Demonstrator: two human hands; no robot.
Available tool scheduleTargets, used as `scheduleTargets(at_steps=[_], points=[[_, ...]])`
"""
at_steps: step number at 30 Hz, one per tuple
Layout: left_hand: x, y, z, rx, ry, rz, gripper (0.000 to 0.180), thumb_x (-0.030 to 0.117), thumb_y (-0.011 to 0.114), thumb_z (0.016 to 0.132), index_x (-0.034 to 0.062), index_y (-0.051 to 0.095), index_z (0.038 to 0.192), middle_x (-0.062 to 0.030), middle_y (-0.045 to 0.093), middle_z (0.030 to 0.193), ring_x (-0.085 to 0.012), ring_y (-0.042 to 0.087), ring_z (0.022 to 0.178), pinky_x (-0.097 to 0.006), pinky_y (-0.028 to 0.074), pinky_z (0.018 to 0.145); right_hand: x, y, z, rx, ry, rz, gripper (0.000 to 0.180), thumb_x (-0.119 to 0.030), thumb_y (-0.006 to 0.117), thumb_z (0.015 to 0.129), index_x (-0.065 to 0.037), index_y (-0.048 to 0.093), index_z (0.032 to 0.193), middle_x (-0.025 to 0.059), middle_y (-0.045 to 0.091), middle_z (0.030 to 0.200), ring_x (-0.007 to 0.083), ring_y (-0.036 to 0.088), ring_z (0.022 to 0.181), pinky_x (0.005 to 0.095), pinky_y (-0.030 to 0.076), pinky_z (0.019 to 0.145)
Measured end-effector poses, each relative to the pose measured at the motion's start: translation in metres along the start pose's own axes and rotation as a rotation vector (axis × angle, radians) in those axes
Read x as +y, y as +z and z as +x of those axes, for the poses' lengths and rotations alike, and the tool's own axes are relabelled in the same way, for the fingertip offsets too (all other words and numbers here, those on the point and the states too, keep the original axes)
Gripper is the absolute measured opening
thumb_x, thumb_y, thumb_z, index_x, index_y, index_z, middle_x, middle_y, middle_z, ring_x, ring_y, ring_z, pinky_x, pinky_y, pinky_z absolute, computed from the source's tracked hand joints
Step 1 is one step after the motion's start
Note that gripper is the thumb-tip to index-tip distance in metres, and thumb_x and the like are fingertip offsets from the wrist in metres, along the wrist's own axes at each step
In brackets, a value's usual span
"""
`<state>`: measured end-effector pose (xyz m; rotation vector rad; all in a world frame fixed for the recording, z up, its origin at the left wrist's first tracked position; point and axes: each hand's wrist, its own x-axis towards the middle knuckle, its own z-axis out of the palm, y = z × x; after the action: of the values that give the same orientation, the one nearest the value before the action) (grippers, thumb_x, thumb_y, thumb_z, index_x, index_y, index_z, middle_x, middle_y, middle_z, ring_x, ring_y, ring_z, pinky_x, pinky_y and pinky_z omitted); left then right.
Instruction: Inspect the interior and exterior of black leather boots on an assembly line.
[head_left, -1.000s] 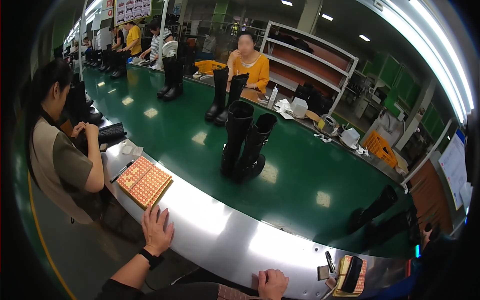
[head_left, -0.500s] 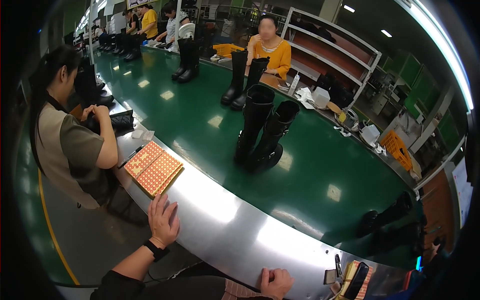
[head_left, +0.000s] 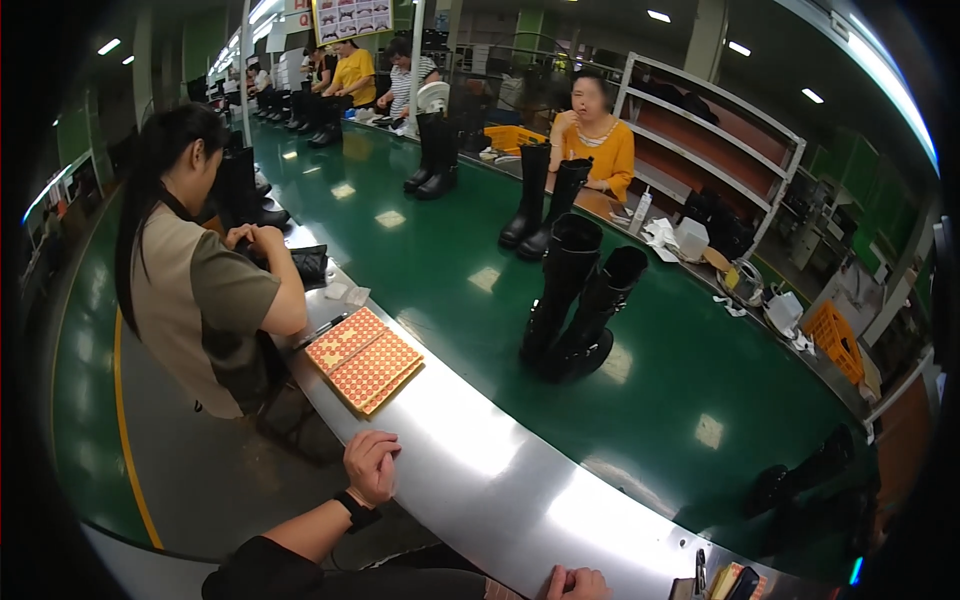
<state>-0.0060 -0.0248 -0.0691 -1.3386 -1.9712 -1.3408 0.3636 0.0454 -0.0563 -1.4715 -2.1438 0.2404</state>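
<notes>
My left hand [head_left: 370, 467] rests at the near edge of the metal ledge [head_left: 470, 520], its fingers curled in and nothing showing in them. Just beyond it lies a stack of red-and-cream patterned sticker sheets [head_left: 365, 360]. At the lower edge of the picture, my right hand [head_left: 578, 584] is partly cut off; its visible fingers are curled on the ledge, with nothing seen in them. A pair of tall black boots [head_left: 565, 300] stands upright on the green conveyor belt [head_left: 460, 330] ahead of me, out of reach of both hands.
More black boots stand along the belt, and a dark pair [head_left: 805, 475] is at the right. A co-worker [head_left: 200, 270] sits at my left. Another person [head_left: 595, 145] is across the belt. An orange crate [head_left: 833, 340] stands at the far right; small items [head_left: 720, 580] lie near my right hand.
My left hand has gone from spread fingers to curled ones and drawn back from the sticker sheets. The whole view has shifted, so the scene sits further right and lower.
</notes>
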Motion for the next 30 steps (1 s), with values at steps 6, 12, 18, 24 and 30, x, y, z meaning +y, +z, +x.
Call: scheduleTargets(at_steps=[6, 12, 18, 24, 30], points=[[-0.002, -0.007, -0.009, 0.007, -0.009, 0.031, 0.014, 0.007, 0.054, 0.078, 0.0038, 0.068, 0.082, -0.0119, 0.070, 0.093, -0.0328, 0.064, 0.087, -0.042, 0.048, 0.083, -0.002, -0.004, 0.000, -0.007, -0.008, 0.009, 0.030, -0.031, 0.071, 0.085, -0.010, 0.057, 0.069, 0.0109, 0.059, 0.072, 0.0345, 0.057, 0.071, 0.0484, 0.042, 0.069], [-0.001, -0.010, -0.010, 0.004, -0.023, 0.029, 0.013, 0.006, 0.055, 0.077, 0.0043, 0.068, 0.082, -0.0112, 0.070, 0.094, -0.0328, 0.064, 0.089, -0.043, 0.048, 0.084, -0.005, -0.008, 0.002, -0.001, -0.039, -0.004, 0.031, -0.031, 0.072, 0.085, -0.010, 0.057, 0.068, 0.0121, 0.059, 0.072, 0.0354, 0.057, 0.070, 0.0492, 0.043, 0.066], [-0.002, -0.007, -0.009, 0.011, -0.018, 0.025, 0.013, 0.006, 0.055, 0.077, 0.0044, 0.068, 0.081, -0.0115, 0.071, 0.095, -0.0330, 0.065, 0.089, -0.043, 0.048, 0.083, -0.003, -0.004, 0.001, 0.046, -0.044, -0.010, 0.031, -0.033, 0.072, 0.085, -0.010, 0.058, 0.069, 0.0118, 0.059, 0.072, 0.0354, 0.057, 0.070, 0.0491, 0.043, 0.067], [-0.002, -0.008, -0.010, 0.022, -0.018, 0.014, 0.013, 0.005, 0.055, 0.077, 0.0038, 0.067, 0.082, -0.0126, 0.072, 0.095, -0.0342, 0.066, 0.090, -0.043, 0.049, 0.084, -0.001, -0.005, 0.000, 0.029, -0.043, -0.024, 0.031, -0.033, 0.073, 0.084, -0.010, 0.058, 0.069, 0.0114, 0.059, 0.072, 0.0350, 0.057, 0.069, 0.0487, 0.043, 0.067], [-0.004, -0.004, -0.011, 0.025, -0.009, -0.003, 0.015, 0.007, 0.053, 0.079, 0.0025, 0.067, 0.083, -0.0142, 0.073, 0.096, -0.0365, 0.068, 0.096, -0.045, 0.050, 0.086, -0.005, -0.011, -0.002, 0.035, -0.020, -0.030, 0.029, -0.030, 0.073, 0.085, -0.011, 0.058, 0.069, 0.0102, 0.059, 0.071, 0.0339, 0.057, 0.069, 0.0478, 0.043, 0.067]])
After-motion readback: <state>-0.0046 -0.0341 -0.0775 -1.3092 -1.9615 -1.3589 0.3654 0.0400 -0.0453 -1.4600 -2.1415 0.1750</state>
